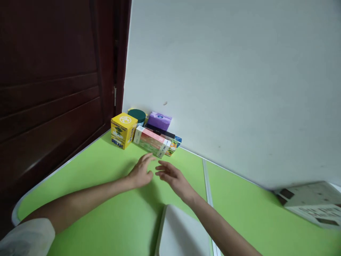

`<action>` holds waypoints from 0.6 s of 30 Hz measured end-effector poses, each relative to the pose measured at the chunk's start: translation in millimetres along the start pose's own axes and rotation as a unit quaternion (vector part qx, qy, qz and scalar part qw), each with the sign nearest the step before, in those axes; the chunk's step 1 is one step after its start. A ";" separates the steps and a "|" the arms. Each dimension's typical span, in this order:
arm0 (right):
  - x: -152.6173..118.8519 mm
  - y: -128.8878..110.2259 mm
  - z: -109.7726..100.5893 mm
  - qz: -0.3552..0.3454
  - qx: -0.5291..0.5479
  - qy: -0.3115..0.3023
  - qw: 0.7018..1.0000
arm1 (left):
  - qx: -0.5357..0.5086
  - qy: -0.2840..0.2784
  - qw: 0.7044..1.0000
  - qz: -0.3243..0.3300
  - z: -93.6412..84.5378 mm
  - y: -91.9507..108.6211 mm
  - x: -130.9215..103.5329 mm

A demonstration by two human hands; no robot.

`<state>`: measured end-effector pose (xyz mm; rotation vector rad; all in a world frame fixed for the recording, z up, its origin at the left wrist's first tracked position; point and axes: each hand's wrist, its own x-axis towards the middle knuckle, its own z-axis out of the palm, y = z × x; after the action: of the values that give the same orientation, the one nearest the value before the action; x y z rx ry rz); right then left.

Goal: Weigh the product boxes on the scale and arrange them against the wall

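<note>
My left hand [141,172] hovers over the green table with its fingers apart and holds nothing. Close on its right is my right hand [173,177], also empty, the fingers stretched loosely toward the left. Just beyond both hands stands a long pink and green box [151,141] with white ends, apart from the fingertips. A yellow cube-shaped box [124,131] with a cartoon frog-like figure sits to its left. Behind them are a dark green lidded jar [137,114], a purple pack [160,121], a black box [160,131] and a blue item [178,139], partly hidden.
The green table [87,209] meets a white wall [226,71] at the back and a dark brown door [53,71] on the left. A pale flat object [183,234] lies near the front. At the far right rests a grey-white box [314,204].
</note>
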<state>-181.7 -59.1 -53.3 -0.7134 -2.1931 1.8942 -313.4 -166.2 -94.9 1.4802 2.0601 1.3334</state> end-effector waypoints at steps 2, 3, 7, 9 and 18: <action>22.0 3.9 -4.2 -0.007 -0.061 0.089 0.994 | -0.056 0.085 0.992 -0.074 0.1 -17.6 19.2; 30.9 5.2 -7.7 -0.026 -0.105 0.131 0.985 | -0.077 0.119 0.984 -0.105 0.3 -24.3 28.8; 54.6 4.8 -24.0 -0.126 -0.279 0.233 0.923 | -0.107 0.176 0.964 -0.167 4.2 -39.0 52.3; 61.8 2.1 -30.2 -0.146 -0.342 0.253 0.893 | -0.111 0.171 0.964 -0.170 8.0 -42.8 53.4; 88.7 -8.1 -41.5 -0.077 -0.395 0.216 0.889 | -0.098 0.190 0.969 -0.127 6.6 -55.5 58.1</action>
<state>-244.0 16.9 -54.2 -0.9130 -2.5485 0.6084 -367.9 -116.0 -126.6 0.8958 2.1660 1.7559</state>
